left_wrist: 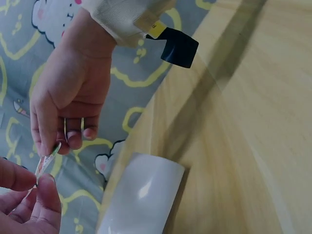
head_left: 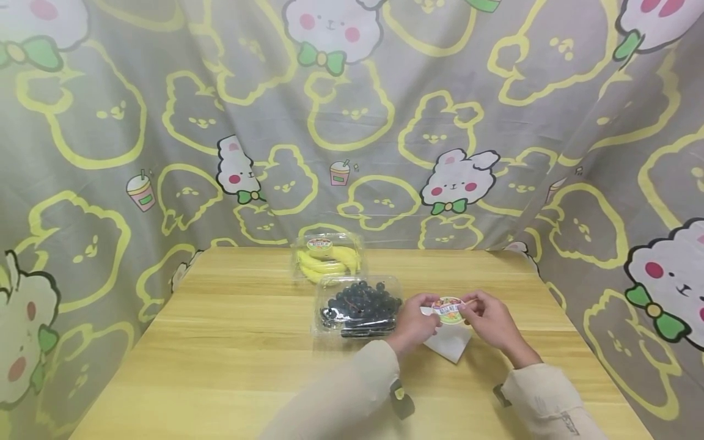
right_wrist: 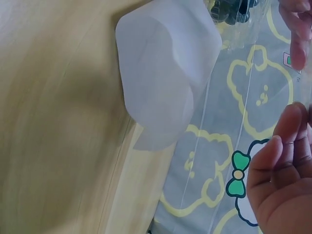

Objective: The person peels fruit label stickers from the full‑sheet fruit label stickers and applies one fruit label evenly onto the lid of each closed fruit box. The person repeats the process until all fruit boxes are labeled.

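Note:
Both hands hold a round, colourful sticker [head_left: 448, 308] between them, just above the table. My left hand [head_left: 431, 305] pinches its left edge and my right hand [head_left: 466, 307] pinches its right edge. In the left wrist view the sticker [left_wrist: 47, 162] shows edge-on between my left hand [left_wrist: 34, 187] and my right hand [left_wrist: 53, 146]. A white backing sheet [head_left: 452, 343] lies on the wooden table [head_left: 231, 342] under the hands, and shows too as the white sheet [left_wrist: 141, 195] and white sheet [right_wrist: 161, 73].
A clear clamshell of blueberries [head_left: 357, 307] sits just left of the hands, with a clear box of bananas [head_left: 327, 260] behind it. A cartoon-print cloth [head_left: 385, 122] hangs behind and to both sides of the table.

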`<state>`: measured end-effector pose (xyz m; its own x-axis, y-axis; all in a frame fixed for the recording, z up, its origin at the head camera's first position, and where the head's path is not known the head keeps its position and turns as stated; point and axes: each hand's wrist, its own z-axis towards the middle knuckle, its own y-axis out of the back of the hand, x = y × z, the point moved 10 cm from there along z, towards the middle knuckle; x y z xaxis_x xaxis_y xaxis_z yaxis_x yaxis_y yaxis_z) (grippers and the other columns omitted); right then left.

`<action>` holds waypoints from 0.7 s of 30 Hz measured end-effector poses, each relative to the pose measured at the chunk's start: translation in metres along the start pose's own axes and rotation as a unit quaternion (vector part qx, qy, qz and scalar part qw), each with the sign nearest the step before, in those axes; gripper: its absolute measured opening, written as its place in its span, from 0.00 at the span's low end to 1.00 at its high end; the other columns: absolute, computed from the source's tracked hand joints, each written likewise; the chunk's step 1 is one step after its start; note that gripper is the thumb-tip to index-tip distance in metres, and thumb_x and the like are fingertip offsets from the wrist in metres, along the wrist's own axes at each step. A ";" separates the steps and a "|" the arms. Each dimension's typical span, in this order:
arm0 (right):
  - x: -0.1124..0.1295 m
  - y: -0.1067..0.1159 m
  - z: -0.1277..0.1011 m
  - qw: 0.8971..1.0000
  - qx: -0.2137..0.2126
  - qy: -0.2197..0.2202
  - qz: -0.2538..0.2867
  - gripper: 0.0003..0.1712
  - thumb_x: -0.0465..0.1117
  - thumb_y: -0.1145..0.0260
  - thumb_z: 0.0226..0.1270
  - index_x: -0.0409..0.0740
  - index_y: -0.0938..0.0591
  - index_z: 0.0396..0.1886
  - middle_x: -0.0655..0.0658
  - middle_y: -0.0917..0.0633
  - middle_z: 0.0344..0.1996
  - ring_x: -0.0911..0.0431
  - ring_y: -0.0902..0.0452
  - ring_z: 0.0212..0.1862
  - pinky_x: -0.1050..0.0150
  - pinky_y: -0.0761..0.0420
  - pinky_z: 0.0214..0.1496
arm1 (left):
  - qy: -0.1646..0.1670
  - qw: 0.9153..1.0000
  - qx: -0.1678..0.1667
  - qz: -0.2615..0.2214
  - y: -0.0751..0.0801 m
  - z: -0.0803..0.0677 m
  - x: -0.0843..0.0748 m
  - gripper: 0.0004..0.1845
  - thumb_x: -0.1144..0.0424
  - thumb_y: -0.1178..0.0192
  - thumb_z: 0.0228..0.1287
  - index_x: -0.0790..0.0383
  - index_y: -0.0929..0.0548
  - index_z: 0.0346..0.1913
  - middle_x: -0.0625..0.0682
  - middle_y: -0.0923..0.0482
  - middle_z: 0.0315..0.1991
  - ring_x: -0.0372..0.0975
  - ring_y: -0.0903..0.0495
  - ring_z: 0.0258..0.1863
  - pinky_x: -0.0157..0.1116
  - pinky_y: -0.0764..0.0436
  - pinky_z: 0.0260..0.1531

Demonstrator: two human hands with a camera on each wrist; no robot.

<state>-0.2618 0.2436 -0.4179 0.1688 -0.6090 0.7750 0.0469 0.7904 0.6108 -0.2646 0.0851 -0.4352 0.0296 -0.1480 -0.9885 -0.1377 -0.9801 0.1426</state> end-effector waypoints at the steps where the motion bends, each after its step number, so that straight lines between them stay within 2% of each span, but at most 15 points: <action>1: 0.001 -0.001 0.001 1.000 0.001 0.002 0.003 0.13 0.37 0.38 0.69 0.31 0.23 0.48 0.46 0.16 0.27 0.51 0.19 0.29 0.66 0.23 0.26 | -0.003 1.000 0.001 0.005 0.001 0.000 -0.001 0.24 0.82 0.40 0.49 0.62 0.18 0.51 0.50 0.20 0.42 0.37 0.21 0.22 0.31 0.19 0.21; 5: 0.004 -0.006 0.003 1.000 0.010 0.009 0.018 0.14 0.36 0.38 0.70 0.30 0.24 0.48 0.45 0.16 0.29 0.53 0.19 0.29 0.66 0.21 0.27 | -0.007 1.000 0.012 0.012 0.004 0.000 -0.004 0.25 0.82 0.41 0.50 0.65 0.19 0.53 0.51 0.20 0.43 0.37 0.21 0.22 0.31 0.18 0.21; 9: 0.005 -0.011 0.006 0.999 0.016 0.006 0.035 0.13 0.34 0.39 0.69 0.29 0.24 0.48 0.43 0.17 0.31 0.53 0.18 0.29 0.65 0.18 0.28 | -0.003 1.000 0.017 0.022 0.008 0.001 -0.005 0.24 0.82 0.42 0.51 0.63 0.19 0.53 0.51 0.20 0.44 0.39 0.20 0.24 0.31 0.18 0.22; 15: 0.007 -0.016 0.008 0.998 0.016 0.001 0.057 0.14 0.33 0.39 0.69 0.28 0.25 0.49 0.40 0.18 0.33 0.53 0.17 0.30 0.60 0.16 0.32 | -0.007 0.999 0.021 0.045 0.014 0.003 -0.008 0.24 0.82 0.42 0.51 0.63 0.19 0.53 0.52 0.21 0.45 0.43 0.18 0.26 0.31 0.18 0.22; 21: 0.012 -0.022 0.011 0.997 0.020 -0.002 0.073 0.14 0.31 0.39 0.68 0.27 0.26 0.50 0.39 0.18 0.33 0.52 0.17 0.29 0.56 0.15 0.33 | -0.017 0.996 0.021 0.084 0.022 0.005 -0.012 0.24 0.79 0.39 0.50 0.62 0.19 0.53 0.53 0.20 0.48 0.36 0.20 0.24 0.31 0.20 0.24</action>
<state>-0.2717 0.2184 -0.4200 0.1671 -0.4872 0.8572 -0.0165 0.8679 0.4965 -0.2727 0.0658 -0.4199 -0.0311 -0.3043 -0.9521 -0.1784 -0.9356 0.3048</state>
